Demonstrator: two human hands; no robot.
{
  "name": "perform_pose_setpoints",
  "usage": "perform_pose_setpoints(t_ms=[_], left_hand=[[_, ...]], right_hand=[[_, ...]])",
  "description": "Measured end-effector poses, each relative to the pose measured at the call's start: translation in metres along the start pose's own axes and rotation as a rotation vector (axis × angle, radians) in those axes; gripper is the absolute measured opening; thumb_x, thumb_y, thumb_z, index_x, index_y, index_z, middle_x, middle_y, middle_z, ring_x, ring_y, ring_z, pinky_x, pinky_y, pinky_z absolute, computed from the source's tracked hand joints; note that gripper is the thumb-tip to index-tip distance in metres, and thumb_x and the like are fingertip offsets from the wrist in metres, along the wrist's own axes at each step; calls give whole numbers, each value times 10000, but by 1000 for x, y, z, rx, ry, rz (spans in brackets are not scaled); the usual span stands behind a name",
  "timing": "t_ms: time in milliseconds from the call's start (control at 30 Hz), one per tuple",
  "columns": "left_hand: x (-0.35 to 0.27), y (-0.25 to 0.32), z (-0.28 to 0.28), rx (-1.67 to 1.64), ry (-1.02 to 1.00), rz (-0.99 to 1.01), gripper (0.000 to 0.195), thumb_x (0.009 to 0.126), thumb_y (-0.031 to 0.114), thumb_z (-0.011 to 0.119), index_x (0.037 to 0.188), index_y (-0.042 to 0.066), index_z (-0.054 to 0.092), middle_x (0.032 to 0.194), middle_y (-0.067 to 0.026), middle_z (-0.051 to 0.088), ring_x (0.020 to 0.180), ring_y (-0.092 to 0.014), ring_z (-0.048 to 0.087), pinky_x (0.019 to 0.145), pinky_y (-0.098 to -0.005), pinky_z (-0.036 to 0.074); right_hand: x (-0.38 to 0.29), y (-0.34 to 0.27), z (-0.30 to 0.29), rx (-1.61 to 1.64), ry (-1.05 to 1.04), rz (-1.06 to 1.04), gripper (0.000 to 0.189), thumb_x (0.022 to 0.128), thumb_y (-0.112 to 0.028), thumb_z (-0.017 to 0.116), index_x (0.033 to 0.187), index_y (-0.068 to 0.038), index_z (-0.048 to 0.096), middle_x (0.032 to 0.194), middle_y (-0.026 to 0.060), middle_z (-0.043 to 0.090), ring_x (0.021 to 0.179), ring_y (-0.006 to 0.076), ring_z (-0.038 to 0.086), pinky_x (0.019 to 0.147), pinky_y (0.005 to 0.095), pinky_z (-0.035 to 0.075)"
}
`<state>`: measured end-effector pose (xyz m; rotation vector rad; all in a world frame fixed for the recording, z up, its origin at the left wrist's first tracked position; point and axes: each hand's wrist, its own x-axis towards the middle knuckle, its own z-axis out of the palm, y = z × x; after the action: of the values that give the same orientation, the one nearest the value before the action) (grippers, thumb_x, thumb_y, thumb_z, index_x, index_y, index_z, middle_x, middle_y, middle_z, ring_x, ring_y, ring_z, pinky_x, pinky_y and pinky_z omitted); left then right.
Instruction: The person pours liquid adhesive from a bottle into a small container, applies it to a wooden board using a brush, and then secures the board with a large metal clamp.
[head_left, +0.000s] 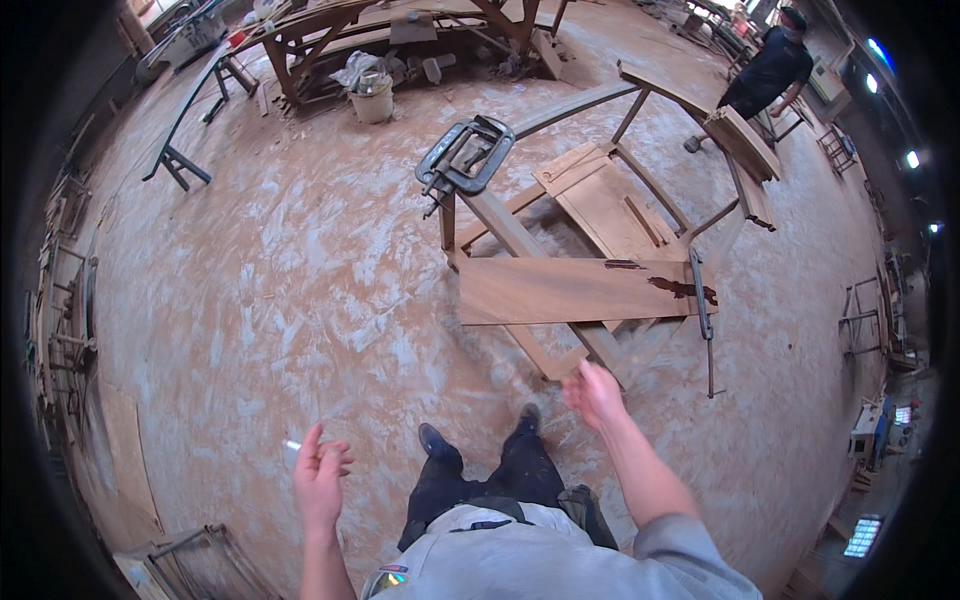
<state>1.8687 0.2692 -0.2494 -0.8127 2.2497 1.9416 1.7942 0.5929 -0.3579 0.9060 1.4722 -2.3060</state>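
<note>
My left hand (321, 472) is raised at the lower left, a small white stick-like object (292, 445) between its fingers. My right hand (594, 390) is beside the near end of a wooden frame; its fingers are curled, and whether they grip a small piece cannot be told. A wooden board (555, 291) with dark patches at its right end lies across sawhorse-like wooden supports. A bar clamp (702, 292) crosses that end. Several metal C-clamps (469, 154) hang together on the support's left corner. Behind the board rests a wooden panel (611, 202) with a thin strip on it.
Stacked wooden mouldings (742, 142) lie on the far right support. A person (769, 71) stands beyond them. A white bucket (371, 101) stands by a heavy workbench (300, 30) at the back. A low trestle (180, 165) is at the upper left, a metal-framed rack (187, 551) at the lower left.
</note>
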Motion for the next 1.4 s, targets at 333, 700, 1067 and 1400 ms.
perform_pose_setpoints(t_ms=[333,700,1067,1400], left_hand=[[10,12,-69,57,210,-92,412,768,110,418,1147,-13,314,750,-63,531,596,-93,495,477,-196,387],[99,-63,-151,154,271,-92,410,773,105,429,1145,-18,312,757,-78,526,590,-108,504,467,-197,394],[144,-64,-153,169,148,-43,403,776,104,436,1144,-7,317,765,-86,527,592,-114,507,463,-197,397],[162,-54,-174,94,147,19,360,797,130,395,1128,-4,348,761,-89,539,593,-108,505,481,-199,395]], right_hand=[[140,-68,182,-383,71,-323,303,737,-254,501,879,9,449,670,65,487,509,129,460,438,251,388],[206,-78,248,-571,402,-214,377,667,-315,546,755,51,549,754,154,551,692,234,536,586,336,403],[208,-80,253,-130,282,-158,268,685,-249,554,711,17,536,608,100,530,514,172,506,464,301,409],[200,-98,245,286,34,-114,256,746,-345,494,676,-99,474,521,32,481,399,124,443,356,248,373]])
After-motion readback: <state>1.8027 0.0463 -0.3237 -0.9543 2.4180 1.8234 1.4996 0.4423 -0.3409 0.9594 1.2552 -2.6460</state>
